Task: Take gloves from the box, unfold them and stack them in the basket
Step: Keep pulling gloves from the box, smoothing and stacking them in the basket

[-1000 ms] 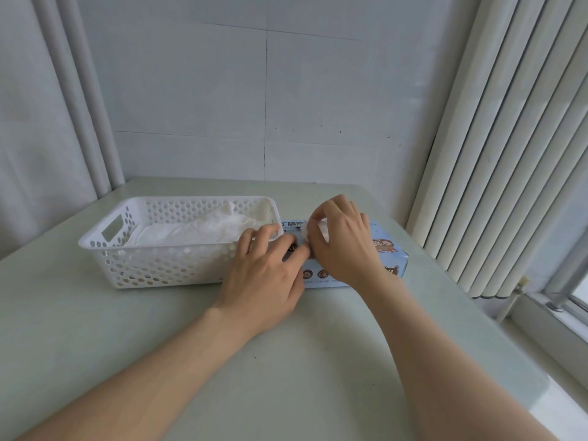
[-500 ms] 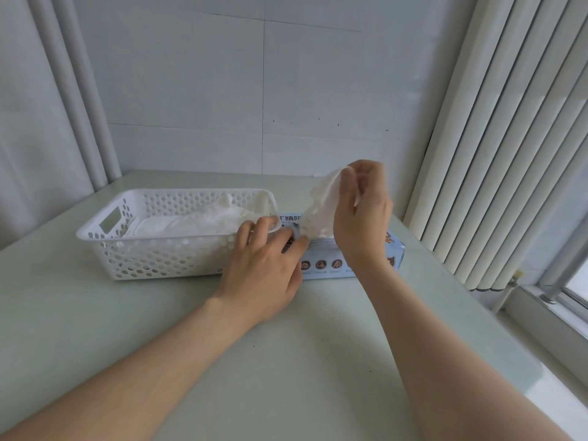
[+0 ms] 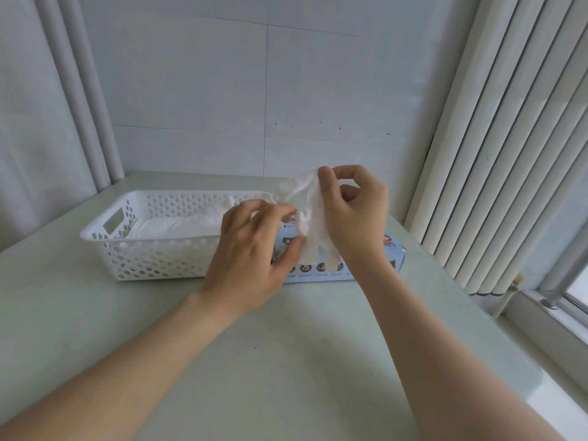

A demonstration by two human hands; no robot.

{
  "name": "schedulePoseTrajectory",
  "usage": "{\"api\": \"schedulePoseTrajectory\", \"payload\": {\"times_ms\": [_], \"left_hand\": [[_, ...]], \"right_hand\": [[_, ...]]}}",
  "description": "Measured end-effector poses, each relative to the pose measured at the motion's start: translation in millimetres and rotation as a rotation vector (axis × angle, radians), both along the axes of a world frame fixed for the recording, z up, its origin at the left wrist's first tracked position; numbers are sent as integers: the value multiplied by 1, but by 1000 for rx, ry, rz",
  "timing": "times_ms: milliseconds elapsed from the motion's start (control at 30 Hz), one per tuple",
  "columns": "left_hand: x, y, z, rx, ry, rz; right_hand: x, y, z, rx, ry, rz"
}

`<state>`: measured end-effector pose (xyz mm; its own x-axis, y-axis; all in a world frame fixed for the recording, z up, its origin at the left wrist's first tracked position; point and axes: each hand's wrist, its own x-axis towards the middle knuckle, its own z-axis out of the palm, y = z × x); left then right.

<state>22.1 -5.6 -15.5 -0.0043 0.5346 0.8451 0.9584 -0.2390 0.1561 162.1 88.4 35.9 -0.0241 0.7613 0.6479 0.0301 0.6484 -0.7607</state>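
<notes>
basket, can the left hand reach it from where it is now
Probably yes: the basket sits right beside the left hand, its top open and nothing between them. The hand is busy, though, pinching the glove with the right hand.

Crumpled white glove (image 3: 313, 218) hangs above blue box (image 3: 393, 259), beside white basket (image 3: 143, 241) holding flat gloves (image 3: 171, 226).

A pale green table (image 3: 286, 361) bears a white basket (image 3: 105, 237) beside a blue box (image 3: 393, 259).
</notes>
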Motion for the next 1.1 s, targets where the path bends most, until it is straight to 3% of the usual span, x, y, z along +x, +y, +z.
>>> {"api": "schedulePoseTrajectory", "payload": {"times_ms": [167, 433, 800, 1100], "left_hand": [[-5, -5, 3, -68, -285, -126], [-7, -10, 8, -27, -330, -164], [-20, -9, 19, 31, -536, -197], [-20, -13, 28, 35, -586, -241]], "right_hand": [[-6, -4, -2, -128, -23, 95], [-18, -7, -10, -359, -76, 232], [-14, -10, -10, -424, -45, 228], [-9, -30, 10, -460, 23, 534]]}}
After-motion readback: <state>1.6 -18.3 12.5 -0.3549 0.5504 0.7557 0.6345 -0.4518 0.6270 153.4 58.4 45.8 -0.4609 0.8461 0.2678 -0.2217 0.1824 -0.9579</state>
